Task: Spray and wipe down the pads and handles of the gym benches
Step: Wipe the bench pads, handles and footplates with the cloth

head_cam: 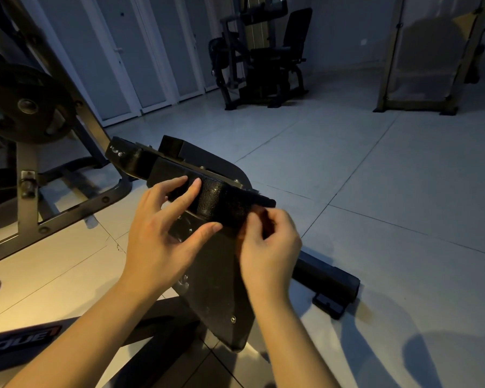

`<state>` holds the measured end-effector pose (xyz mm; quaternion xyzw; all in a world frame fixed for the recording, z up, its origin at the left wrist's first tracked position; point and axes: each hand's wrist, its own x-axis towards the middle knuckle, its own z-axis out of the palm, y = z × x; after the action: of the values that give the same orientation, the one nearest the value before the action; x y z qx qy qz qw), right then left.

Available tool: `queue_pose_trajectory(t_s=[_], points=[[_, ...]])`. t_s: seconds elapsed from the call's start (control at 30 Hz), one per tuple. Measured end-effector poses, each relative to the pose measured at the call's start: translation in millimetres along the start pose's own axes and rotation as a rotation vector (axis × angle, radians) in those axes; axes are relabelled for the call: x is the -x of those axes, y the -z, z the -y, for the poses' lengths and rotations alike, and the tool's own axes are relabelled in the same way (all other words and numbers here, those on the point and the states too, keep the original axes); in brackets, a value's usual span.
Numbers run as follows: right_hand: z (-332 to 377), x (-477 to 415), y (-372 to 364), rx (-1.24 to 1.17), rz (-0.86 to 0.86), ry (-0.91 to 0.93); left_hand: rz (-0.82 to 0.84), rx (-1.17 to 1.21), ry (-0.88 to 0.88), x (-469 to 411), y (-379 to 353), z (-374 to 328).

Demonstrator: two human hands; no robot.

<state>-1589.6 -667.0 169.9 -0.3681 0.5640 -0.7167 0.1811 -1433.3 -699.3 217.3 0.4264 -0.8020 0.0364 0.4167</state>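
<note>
Cloth work at bench end, recorded as found. Noted black cloth (230,208) draped over the bench frame (168,163), lying between the two hands and touching both.

Found left hand (163,228) wide: fingers straight and laid flat on the frame just left of the cloth, thumb pressed at the cloth's near edge. Judged this a steadying hold, to stop the cloth sliding off the bar.

Found right hand (266,245) narrow: fingers curled and pinching the cloth's right end. Could not make out exact finger placement owing to blur. Judged the pinch as meant to draw the cloth snug round the bar, for wiping the rounded surface on more than one side.

Noted sloped black plate (216,292) directly below and between both wrists, part of the same bench and not touched by either hand. Noted floor foot (328,275) of the bench just right of the right wrist, resting on the tiled floor (375,191). Noted weight plate (25,105) well to the left of the left hand, beyond reach of the work.

Saw no spray bottle near either hand. Judged wiping of frame metal under way; saw no upholstered pad under the hands, so judged pads as not yet confirmed wiped.
</note>
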Motion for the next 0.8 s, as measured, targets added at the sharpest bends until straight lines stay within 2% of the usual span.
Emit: queue_pose_trajectory(t_s=[0.07,0.13,0.23,0.3,0.37,0.47,0.53,0.67,0.73,0.8], points=[[18,13,-5,-0.036,0.034,0.127,0.000,-0.003,-0.002,0,-1,1],[16,6,-2,-0.005,0.038,0.138,-0.007,0.006,-0.007,-1,-1,1],[-17,-19,13,0.059,0.040,-0.123,-0.012,0.013,-0.010,-1,-1,-1],[-28,-24,18,0.109,0.053,-0.200,-0.018,0.015,0.002,1,-1,-3],[-16,-14,13,0.099,0.042,-0.115,-0.013,0.025,0.011,1,-1,-3],[17,8,0,-0.002,0.064,0.116,-0.013,0.023,0.007,0,-1,-1],[20,7,-1,0.021,0.061,0.166,-0.010,0.022,0.002,0,-1,-1],[-20,-25,17,0.074,0.052,-0.161,-0.004,0.031,0.021,0,1,-4],[-23,-25,19,0.064,0.055,-0.166,-0.006,0.030,0.029,1,1,-5],[-5,-13,10,0.003,0.053,-0.054,0.004,0.030,0.025,0,1,-5]])
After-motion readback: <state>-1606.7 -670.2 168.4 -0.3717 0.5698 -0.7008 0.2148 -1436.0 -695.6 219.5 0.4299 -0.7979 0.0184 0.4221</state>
